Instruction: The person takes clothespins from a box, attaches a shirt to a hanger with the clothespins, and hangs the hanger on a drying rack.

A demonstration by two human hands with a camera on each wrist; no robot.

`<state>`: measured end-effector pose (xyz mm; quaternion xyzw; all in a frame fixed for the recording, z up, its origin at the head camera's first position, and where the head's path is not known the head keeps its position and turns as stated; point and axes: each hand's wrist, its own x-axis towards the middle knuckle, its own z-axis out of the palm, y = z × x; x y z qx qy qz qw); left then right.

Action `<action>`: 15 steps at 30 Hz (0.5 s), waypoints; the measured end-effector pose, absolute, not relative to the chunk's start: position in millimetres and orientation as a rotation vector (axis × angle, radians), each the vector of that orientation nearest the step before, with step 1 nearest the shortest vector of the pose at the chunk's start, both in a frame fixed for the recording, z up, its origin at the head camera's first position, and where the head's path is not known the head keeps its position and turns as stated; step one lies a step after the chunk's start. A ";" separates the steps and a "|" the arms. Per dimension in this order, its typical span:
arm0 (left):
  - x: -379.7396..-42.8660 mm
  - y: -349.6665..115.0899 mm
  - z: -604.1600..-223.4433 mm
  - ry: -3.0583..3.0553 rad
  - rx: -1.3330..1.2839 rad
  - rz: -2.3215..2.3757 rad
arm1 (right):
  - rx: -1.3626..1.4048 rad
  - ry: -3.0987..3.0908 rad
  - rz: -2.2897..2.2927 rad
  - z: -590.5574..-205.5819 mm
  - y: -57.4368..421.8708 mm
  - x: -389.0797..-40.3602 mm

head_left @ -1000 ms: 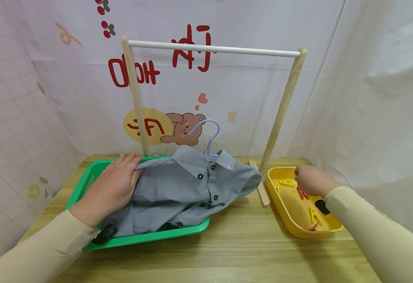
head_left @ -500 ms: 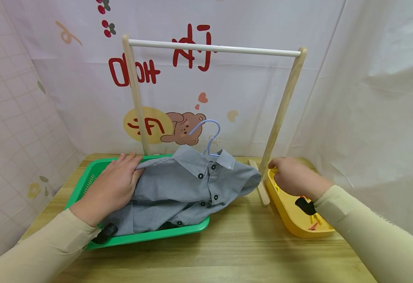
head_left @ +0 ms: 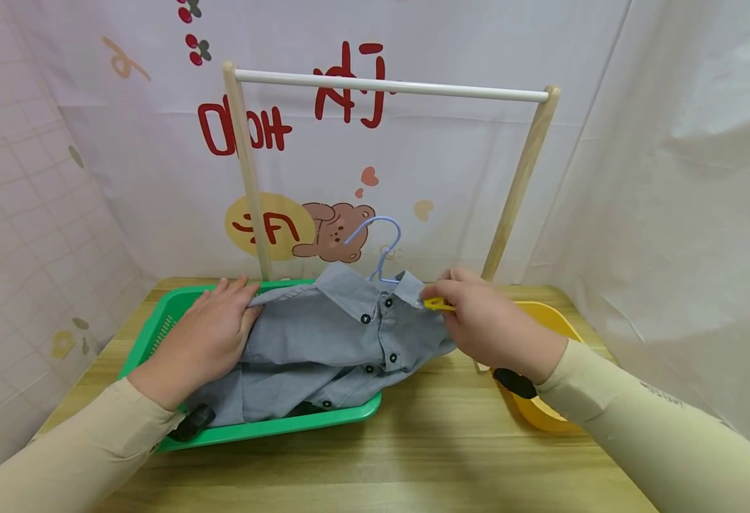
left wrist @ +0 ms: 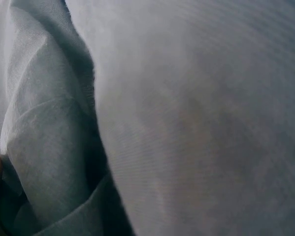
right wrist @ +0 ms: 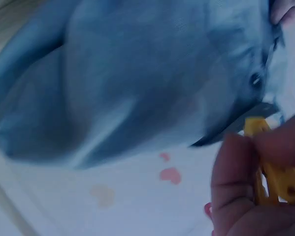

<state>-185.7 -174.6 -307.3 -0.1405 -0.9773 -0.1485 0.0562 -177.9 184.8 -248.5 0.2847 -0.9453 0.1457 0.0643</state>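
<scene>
A grey-blue button shirt (head_left: 324,328) lies in and over a green basket (head_left: 279,429). It is on a light blue hanger (head_left: 398,235), whose hook stands up out of the collar. At the left shoulder of the shirt, my left hand (head_left: 204,342) grips the cloth, fingers over the top. My right hand (head_left: 493,324) pinches a yellow clothespin (head_left: 439,304) between thumb and fingers, its tip at the collar's right point. The right wrist view shows this clothespin (right wrist: 278,184) close to the collar. Cloth fills most of the left wrist view.
Behind the shirt stands a wooden rack with a white bar (head_left: 388,87). A yellow bin (head_left: 557,317) sits on the wooden table (head_left: 413,456) at the right, partly behind my right forearm. A printed curtain (head_left: 439,164) hangs at the back.
From the yellow bin, my right hand has moved left to the shirt collar, carrying a yellow clothespin. My left hand and the shirt stay where they were.
</scene>
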 end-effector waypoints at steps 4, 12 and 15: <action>-185.6 -174.7 -306.6 -2.973 -0.423 -0.454 | 0.931 -2.799 0.455 -244.2 171.2 -175.6; -185.3 -174.4 -306.2 -2.975 -0.429 -0.448 | 0.952 -2.701 0.530 -241.8 154.7 -173.9; -185.3 -174.9 -305.8 -2.977 -0.427 -0.450 | 0.935 -2.682 0.534 -238.7 146.4 -171.7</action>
